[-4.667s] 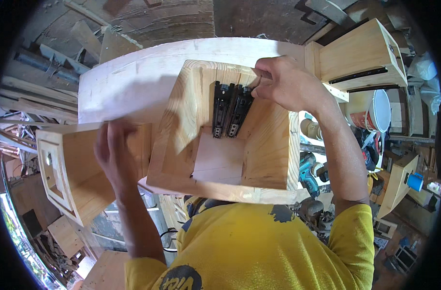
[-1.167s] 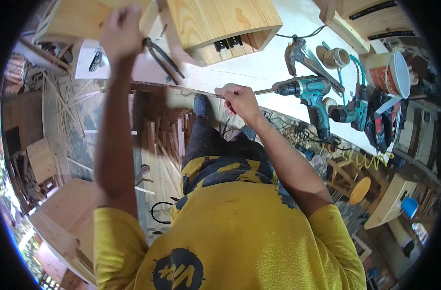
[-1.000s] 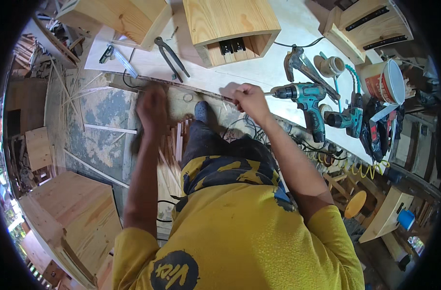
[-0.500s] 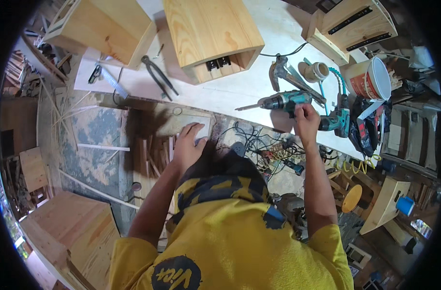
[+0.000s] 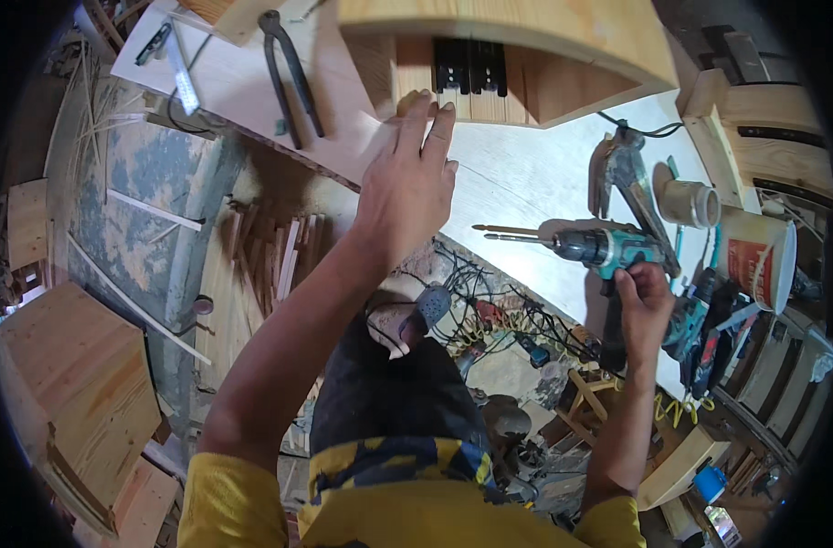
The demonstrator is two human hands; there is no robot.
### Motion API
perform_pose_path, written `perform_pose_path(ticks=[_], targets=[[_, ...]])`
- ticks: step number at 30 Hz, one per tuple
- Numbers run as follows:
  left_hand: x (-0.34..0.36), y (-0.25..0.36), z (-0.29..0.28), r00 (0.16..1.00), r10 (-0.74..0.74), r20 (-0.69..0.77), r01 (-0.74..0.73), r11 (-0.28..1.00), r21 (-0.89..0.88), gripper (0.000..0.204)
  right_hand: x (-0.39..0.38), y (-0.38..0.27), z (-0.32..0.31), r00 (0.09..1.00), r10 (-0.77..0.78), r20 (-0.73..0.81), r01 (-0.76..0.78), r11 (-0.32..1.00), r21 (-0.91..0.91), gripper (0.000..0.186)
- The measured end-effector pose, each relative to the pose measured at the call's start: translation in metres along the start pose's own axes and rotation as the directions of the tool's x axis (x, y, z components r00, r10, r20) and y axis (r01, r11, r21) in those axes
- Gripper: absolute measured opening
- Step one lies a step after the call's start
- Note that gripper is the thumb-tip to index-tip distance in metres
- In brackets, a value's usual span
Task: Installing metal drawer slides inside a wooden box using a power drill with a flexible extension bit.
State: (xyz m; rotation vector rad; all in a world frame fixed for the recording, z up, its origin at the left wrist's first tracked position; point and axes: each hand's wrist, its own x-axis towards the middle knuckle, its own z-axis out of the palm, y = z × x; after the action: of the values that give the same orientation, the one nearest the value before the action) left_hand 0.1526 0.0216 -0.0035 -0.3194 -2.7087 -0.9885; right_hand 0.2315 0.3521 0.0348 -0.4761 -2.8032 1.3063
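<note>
A wooden box [image 5: 599, 91] lies on the white-topped workbench [image 5: 526, 164], its open end toward me, with black metal drawer slides [image 5: 469, 68] inside. My left hand [image 5: 407, 183] reaches to its near lower edge, fingers stretched out; whether the fingertips touch the wood I cannot tell. At the right, my right hand [image 5: 648, 290] is closed around a teal and black cordless drill [image 5: 608, 248], whose long bit points left. Part of the drill's grip is hidden behind the fingers. Just beyond the drill lies a claw hammer [image 5: 631, 173].
Black pincers [image 5: 289, 82] lie left of the box. Behind the drill stand a small jar [image 5: 690, 203] and a white bucket [image 5: 764, 260]; a second teal drill [image 5: 689, 320] lies beside them. Cables [image 5: 471, 292] and wood strips [image 5: 284, 260] cover the floor below the bench.
My left hand has risen from below the bench edge to the box. My right hand has closed on the drill. My view has shifted closer to the bench.
</note>
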Motion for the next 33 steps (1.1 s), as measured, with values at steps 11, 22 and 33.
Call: perform_pose_path(ticks=[11,22,33], targets=[[0.007,-0.011,0.034,0.987,-0.035,-0.158,0.04,0.999,0.027,0.051,-0.008,-0.007,0.001,0.999,-0.004,-0.04,0.005,1.0,0.013,0.012],[0.006,-0.009,0.04,0.983,-0.039,-0.178,0.064,0.989,0.136,0.051,-0.007,-0.003,-0.002,0.999,-0.028,-0.032,0.026,0.998,-0.048,0.014],[0.006,-0.012,0.037,0.975,-0.018,-0.221,0.023,1.0,0.021,0.056,-0.008,-0.005,-0.002,1.0,-0.014,-0.028,0.014,1.0,0.013,0.013]])
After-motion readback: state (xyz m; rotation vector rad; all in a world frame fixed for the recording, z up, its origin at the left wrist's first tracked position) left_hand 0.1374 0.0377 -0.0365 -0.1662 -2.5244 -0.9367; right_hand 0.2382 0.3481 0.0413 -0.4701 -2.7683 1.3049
